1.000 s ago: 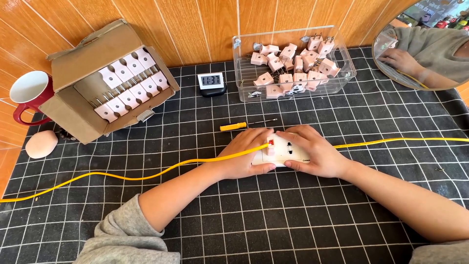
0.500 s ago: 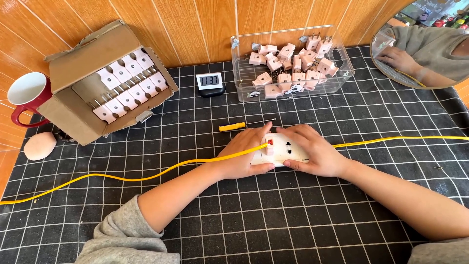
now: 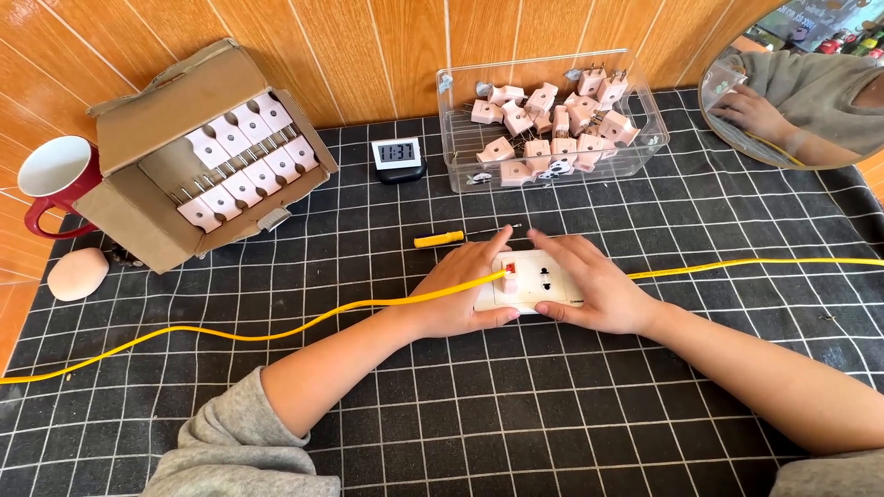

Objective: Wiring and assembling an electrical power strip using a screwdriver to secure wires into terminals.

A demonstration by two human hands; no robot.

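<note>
Both hands on one white rectangular plastic socket plate, which lies flat on the black grid-patterned tabletop, roughly centre, just below the small yellow-handled screwdriver.

Left hand: grip closed around the plate's left end, thumb under the near edge, forefinger stretched over the top edge. Right hand: fingers pressed down flat on the plate's right half, thumb at the near edge; pinning, not pinching.

Plate: pale, glossy, rounded corners. Red rocker switch near its left end; slot openings further right; the rest is hidden under my fingers. Long yellow cable crosses the left wrist and meets the plate at the switch end; a yellow run continues right, out past the right hand. Whether the two are one length I cannot tell.

Judgement on handling: keep the plate flat and steady with even pressure from both sides; keep fingertips clear of the slots; do not let the cable drag the plate sideways.

Nearby: clear plastic tub of pink plug adapters, open cardboard box of white adapters.
</note>
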